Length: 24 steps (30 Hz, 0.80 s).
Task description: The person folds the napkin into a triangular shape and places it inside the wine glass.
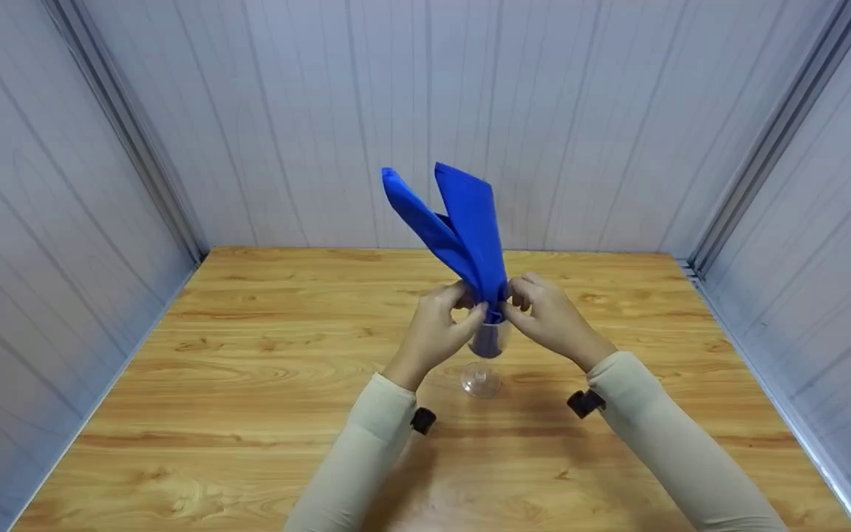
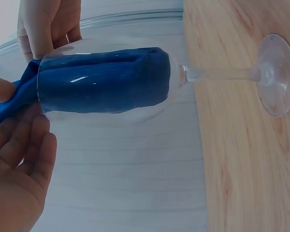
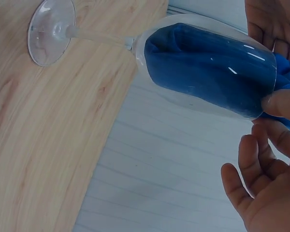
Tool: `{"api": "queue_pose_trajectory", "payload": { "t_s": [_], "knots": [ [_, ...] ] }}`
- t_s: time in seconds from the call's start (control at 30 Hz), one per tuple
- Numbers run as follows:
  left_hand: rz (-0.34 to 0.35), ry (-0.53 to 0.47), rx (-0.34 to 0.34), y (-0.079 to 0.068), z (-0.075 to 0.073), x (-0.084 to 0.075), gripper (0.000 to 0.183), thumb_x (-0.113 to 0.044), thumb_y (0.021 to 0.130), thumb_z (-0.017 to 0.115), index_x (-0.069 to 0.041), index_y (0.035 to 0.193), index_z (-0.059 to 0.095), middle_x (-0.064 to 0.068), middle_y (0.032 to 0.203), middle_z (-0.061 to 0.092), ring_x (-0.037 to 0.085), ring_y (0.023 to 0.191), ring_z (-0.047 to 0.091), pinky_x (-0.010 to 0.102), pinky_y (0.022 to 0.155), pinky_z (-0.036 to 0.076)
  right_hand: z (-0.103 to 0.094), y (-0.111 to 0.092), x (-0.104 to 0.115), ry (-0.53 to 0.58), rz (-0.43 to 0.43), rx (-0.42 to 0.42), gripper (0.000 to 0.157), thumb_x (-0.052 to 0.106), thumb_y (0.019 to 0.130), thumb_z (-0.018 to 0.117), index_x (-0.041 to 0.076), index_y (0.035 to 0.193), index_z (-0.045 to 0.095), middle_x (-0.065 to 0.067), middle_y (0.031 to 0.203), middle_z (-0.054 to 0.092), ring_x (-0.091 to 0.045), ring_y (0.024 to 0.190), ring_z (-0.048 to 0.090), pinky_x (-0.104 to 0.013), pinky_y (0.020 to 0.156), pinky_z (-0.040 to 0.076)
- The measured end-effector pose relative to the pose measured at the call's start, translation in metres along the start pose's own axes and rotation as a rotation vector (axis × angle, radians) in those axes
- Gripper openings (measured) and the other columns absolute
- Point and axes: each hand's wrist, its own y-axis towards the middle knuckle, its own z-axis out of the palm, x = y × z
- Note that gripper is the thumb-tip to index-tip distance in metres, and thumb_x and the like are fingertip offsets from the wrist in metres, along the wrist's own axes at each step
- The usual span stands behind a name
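A blue cloth napkin (image 1: pixel 476 229) stands in a clear wine glass (image 1: pixel 481 380), its lower part bunched inside the bowl. Two folded points rise above the rim, one leaning left. My left hand (image 1: pixel 436 325) pinches the cloth just above the rim on the left side. On the other side, my right hand (image 1: pixel 552 318) pinches the napkin between thumb and index finger at the rim. The left wrist view shows the rolled cloth (image 2: pixel 101 82) through the glass. In the right wrist view, the thumb (image 3: pixel 281 103) lies at the rim and the other fingers are loosely bent.
The glass foot rests on a wood-grain table (image 1: pixel 263 369). Pale panelled walls (image 1: pixel 307 125) enclose the table at the back and both sides. A small black device (image 1: pixel 586 403) sits at the right wrist and another (image 1: pixel 422 420) at the left.
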Motion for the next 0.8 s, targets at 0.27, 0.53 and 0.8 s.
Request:
{"api": "queue_pose_trajectory", "payload": {
  "t_s": [0.27,0.53,0.8],
  "knots": [
    [-0.093,-0.038,0.013,0.0,0.0,-0.003,0.022,-0.019,0.1,0.056,-0.007,0.113,0.069,0.003,0.1,0.07,0.013,0.092,0.065,0.033,0.082,0.054,0.001,0.001,-0.001,0.063,0.027,0.008,0.012,0.011,0.096,0.066,0.002,0.103,0.063,-0.01,0.092,0.061,-0.03,0.082,0.061,-0.04,0.072,0.051],
    [-0.254,-0.123,0.015,0.003,-0.001,-0.007,0.041,-0.041,0.104,0.051,-0.011,0.131,0.06,-0.003,0.098,0.073,0.009,0.088,0.068,0.035,0.08,0.055,-0.003,0.002,0.013,0.187,0.135,-0.037,0.054,0.029,0.097,0.067,0.001,0.14,0.049,-0.008,0.104,0.062,-0.027,0.092,0.059,-0.042,0.081,0.049],
    [-0.308,-0.08,-0.032,0.01,0.0,-0.01,0.039,-0.04,0.103,0.053,-0.009,0.125,0.062,-0.005,0.081,0.07,0.01,0.074,0.066,0.032,0.068,0.053,-0.002,0.01,0.024,0.147,0.121,-0.082,0.065,0.032,0.093,0.073,0.002,0.144,0.045,-0.009,0.107,0.063,-0.025,0.086,0.063,-0.037,0.075,0.053]
  ]
}}
